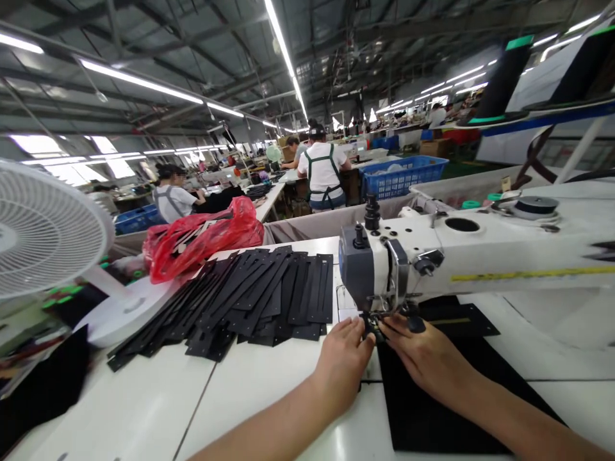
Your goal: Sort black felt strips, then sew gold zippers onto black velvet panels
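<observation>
At the head of a white sewing machine, both my hands are close to the presser foot. My left hand has its fingers curled and its thumb against the edge of a small black piece beside the needle area. My right hand lies palm down, fingers stretched toward the presser foot from the other side. Under the right hand and forearm spreads a large black panel, lying flat on the table. Another black piece with a yellowish line lies beneath the machine arm. My fingertips partly hide the stitching spot.
Left of the machine, many black slotted strips lie fanned on the white table. A red plastic bag and a white fan stand farther left. Thread cones rise at right. Co-workers and a blue crate are behind.
</observation>
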### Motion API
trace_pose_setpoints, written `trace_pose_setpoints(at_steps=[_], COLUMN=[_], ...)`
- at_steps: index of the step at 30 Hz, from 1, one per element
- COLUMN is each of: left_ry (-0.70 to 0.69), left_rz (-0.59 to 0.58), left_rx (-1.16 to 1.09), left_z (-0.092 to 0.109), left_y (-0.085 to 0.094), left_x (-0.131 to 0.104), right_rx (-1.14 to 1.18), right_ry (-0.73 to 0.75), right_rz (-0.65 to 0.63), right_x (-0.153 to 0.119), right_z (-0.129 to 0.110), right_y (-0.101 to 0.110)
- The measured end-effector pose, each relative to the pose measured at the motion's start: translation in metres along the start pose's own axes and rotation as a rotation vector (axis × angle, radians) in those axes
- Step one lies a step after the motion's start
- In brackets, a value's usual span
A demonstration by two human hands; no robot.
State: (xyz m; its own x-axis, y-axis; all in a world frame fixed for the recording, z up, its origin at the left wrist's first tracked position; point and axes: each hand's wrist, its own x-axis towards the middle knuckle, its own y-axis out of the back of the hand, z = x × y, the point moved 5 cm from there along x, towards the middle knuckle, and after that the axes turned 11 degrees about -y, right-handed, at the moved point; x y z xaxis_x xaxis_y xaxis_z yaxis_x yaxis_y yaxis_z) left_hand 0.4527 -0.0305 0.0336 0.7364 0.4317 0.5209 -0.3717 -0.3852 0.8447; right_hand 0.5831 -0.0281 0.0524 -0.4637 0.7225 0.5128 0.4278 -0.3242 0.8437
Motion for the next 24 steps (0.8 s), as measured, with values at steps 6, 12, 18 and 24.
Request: trace_pose_setpoints(at_steps=[6, 12, 18, 24], left_ry=[0.0, 0.047, 0.119, 0.114], left_rz=[-0.014, 0.022, 0.104, 0.108], left_rx=[-0.003, -0.08, -0.151, -0.135], left_z=[0.001, -0.001, -0.003, -0.003], left_y=[0.003, 0.007, 0.011, 0.007], left_x=[-0.001, -0.001, -0.001, -0.001], right_rx=[0.016, 0.032, 0.028, -0.008], right_ry=[-0.031, -0.044, -0.029, -0.007], right_rz=[-0.021, -0.05, -0.017, -0.028], right_x=[0.001, 0.003, 0.003, 0.005], right_z=[0.0, 0.003, -0.001, -0.004], right_y=[-0.001, -0.001, 0.001, -0.001])
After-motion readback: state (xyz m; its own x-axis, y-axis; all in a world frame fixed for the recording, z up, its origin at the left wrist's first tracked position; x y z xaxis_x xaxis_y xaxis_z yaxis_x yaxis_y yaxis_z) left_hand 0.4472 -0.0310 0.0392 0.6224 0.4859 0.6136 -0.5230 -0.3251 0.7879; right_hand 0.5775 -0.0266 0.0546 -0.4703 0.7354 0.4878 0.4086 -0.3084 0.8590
